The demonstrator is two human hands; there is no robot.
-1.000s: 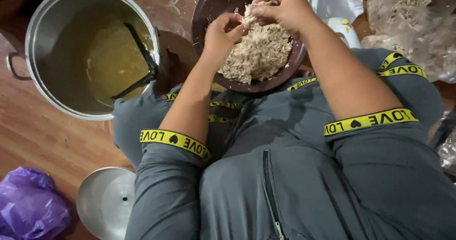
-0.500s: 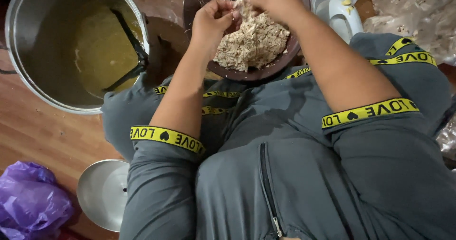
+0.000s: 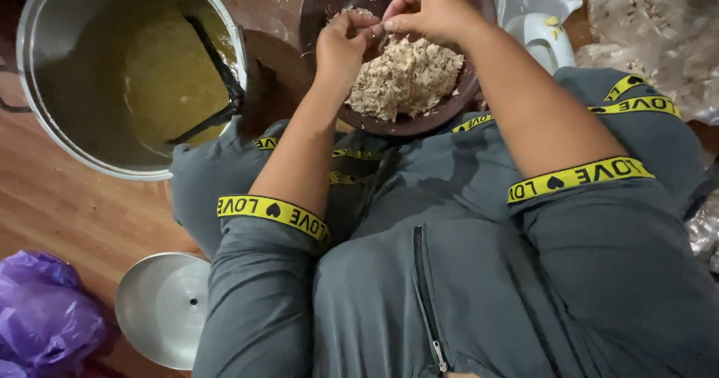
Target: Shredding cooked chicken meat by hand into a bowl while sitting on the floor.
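Left hand [image 3: 346, 43] and right hand [image 3: 425, 10] pinched shut together on a small shred, just above pale shredded meat [image 3: 404, 77] piled in dark bowl [image 3: 322, 4] on lap, beside steel pot [image 3: 45, 19].

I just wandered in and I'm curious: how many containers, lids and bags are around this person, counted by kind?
Bowls: 1, dark brown bowl of shredded meat
Pots: 1, steel pot
Lids: 1, steel lid
Bags: 2, purple bag and clear bag
Total: 5

Single head-worn view, steeply downward, close over lap, bowl [image 3: 329, 4] and floor [image 3: 67, 206].
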